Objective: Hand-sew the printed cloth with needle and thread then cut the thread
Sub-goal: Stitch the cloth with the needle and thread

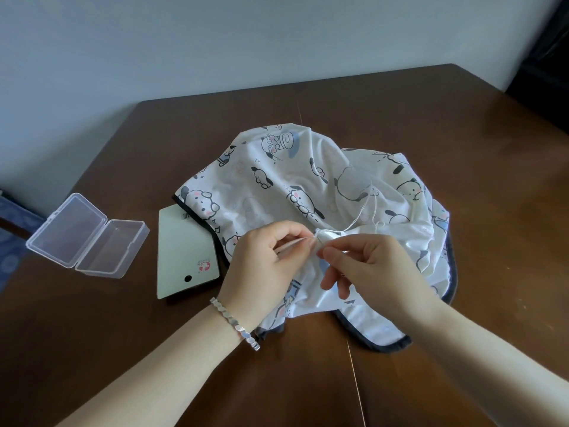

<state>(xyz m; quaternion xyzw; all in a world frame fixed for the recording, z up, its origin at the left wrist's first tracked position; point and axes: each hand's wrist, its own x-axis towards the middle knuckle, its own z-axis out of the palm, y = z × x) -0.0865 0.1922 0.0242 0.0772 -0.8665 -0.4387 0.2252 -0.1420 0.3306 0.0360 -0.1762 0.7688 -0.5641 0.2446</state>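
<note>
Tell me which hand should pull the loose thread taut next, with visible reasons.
Right, probably. The right hand pinches the printed cloth at the stitch, and the slack thread loops just beyond it on that side. The left hand grips the bunched fold and can steady it.

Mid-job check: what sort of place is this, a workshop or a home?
Probably a room at home: a dark wooden table against a plain pale wall, with a cartoon-printed cloth and a small open clear plastic box on it.

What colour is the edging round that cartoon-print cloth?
Dark grey to black edging on the white printed cloth, clearest at the near corner in the head view.
</note>
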